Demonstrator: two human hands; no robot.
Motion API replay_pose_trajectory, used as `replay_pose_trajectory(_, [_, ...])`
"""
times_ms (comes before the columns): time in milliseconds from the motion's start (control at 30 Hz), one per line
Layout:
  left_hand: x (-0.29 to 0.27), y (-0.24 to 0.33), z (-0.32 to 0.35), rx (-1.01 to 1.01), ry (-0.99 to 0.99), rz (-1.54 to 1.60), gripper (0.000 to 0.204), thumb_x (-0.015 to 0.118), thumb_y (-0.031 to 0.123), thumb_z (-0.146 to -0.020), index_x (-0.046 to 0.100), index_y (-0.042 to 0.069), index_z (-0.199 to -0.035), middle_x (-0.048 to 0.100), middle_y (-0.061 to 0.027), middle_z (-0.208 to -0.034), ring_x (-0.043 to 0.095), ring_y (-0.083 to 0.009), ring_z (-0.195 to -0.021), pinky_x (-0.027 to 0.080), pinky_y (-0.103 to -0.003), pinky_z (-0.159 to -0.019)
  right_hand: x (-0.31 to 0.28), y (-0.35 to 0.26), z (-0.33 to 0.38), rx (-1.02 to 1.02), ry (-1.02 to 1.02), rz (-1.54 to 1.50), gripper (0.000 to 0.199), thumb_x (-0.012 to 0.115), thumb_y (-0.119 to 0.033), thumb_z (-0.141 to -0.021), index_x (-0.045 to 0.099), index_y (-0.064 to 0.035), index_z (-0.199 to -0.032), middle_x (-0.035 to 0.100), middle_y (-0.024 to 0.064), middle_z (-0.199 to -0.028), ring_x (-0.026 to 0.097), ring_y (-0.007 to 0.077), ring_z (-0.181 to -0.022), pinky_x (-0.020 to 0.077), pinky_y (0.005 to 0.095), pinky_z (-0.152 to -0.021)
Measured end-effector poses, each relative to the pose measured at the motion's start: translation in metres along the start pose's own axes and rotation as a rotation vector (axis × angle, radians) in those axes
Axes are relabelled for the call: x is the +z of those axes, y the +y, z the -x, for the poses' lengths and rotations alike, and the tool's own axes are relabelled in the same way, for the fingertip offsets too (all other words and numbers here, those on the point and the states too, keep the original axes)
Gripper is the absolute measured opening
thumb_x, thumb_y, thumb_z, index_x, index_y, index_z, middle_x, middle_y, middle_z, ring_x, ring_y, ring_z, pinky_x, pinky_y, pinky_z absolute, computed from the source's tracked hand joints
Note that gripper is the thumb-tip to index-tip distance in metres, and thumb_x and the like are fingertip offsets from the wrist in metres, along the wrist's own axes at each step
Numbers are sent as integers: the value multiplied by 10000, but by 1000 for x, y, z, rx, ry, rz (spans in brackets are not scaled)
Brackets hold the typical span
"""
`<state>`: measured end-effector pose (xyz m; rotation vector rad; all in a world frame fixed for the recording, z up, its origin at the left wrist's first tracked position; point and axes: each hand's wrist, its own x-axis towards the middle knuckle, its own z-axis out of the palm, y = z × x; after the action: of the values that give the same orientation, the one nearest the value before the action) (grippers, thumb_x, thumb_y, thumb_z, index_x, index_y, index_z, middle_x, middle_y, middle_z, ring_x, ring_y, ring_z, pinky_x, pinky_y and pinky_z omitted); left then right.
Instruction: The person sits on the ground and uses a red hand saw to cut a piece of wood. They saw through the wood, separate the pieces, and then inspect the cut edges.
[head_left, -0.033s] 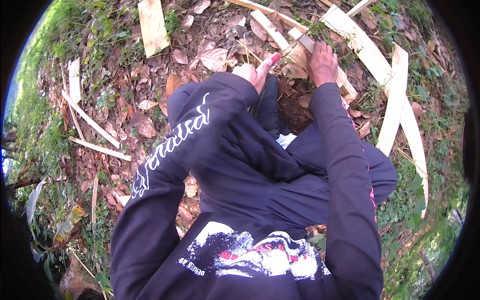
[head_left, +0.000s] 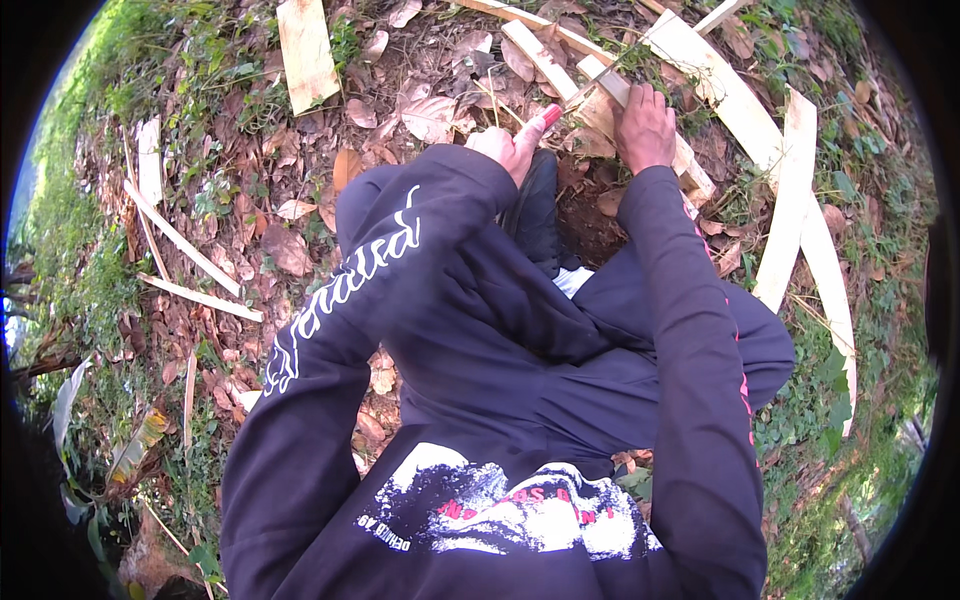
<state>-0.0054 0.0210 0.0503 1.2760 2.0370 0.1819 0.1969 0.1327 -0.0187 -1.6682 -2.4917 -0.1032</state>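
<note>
My left hand (head_left: 507, 150) is closed around the red handle of a long, thin-bladed knife (head_left: 551, 114). Its narrow dark blade slants up and to the right, across the pale wood beside my other hand. My right hand (head_left: 646, 128) grips the near end of a short wooden strip (head_left: 606, 82), fingers curled over it. Underneath, a thicker piece of wood (head_left: 694, 182) lies on the ground, partly covered by that hand. The blade passes close to the strip; whether it touches is too small to tell.
Long pale boards (head_left: 790, 200) lie crossed on the right. A wide slat (head_left: 308, 55) rests at the far left of centre, and thin strips (head_left: 185, 238) lie to the left. Dry leaves (head_left: 428, 118) and grass cover the ground. My legs (head_left: 520, 370) are folded in front.
</note>
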Motion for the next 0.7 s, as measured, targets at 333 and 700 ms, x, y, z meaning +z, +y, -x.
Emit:
replay_pose_trajectory(333, [10, 28, -29, 189, 169, 152, 780, 418, 647, -920, 636, -62, -682, 578, -297, -609, 641, -424, -645, 491, -503, -639, -5, -10, 3, 12, -8, -10, 387, 592, -361, -900, 561, -61, -1142, 579, 87, -1097, 550, 256, -1026, 426, 403, -838])
replay_pose_trajectory(700, [12, -24, -6, 110, -30, -48, 859, 312, 709, -918, 697, -56, -858, 640, -309, -752, 657, -446, -760, 514, -490, -718, 1, -2, 5, -4, 34, -42, 370, 599, -350, -894, 558, -66, -1127, 581, 83, -1052, 557, 264, -1000, 430, 414, -829])
